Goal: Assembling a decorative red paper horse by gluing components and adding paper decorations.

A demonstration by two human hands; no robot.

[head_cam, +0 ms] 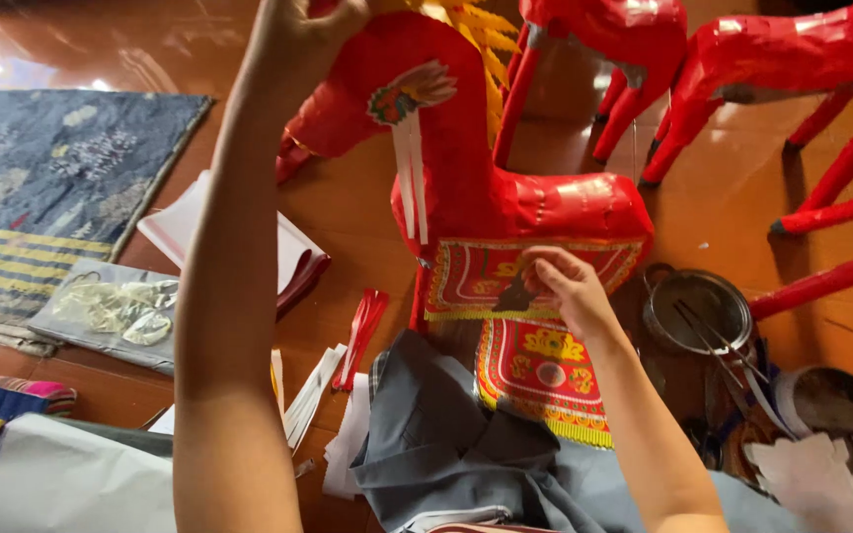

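— What does the frame show?

— A person seated on a polished wooden floor (367, 212) works on a red paper horse (505, 197), seen from a head-worn camera. The right hand (567, 286), at about 4 o'clock in the frame, has its fingertips pinched together and pressed onto a red-and-gold saddle panel (476, 276) on the horse's flank.

— And the other hand?

— The left hand (298, 30) is raised to 12 o'clock, fingers curled at the horse's head; whether it grips anything cannot be told, since the frame edge cuts it off.

— How does the panel lie?

— Its long axis runs 9 to 3 o'clock across the flank, directly under the right fingertips, so the right hand is much the nearer. A 2nd matching panel (540, 380) lies at 6 o'clock from that hand, by the grey-clad lap (446, 444).

— Anything else nearby?

— A metal tin with sticks (698, 311) at 3 o'clock, 2 more red horses (772, 59) at 1 o'clock, and a patterned mat (51, 178) at 9 o'clock.
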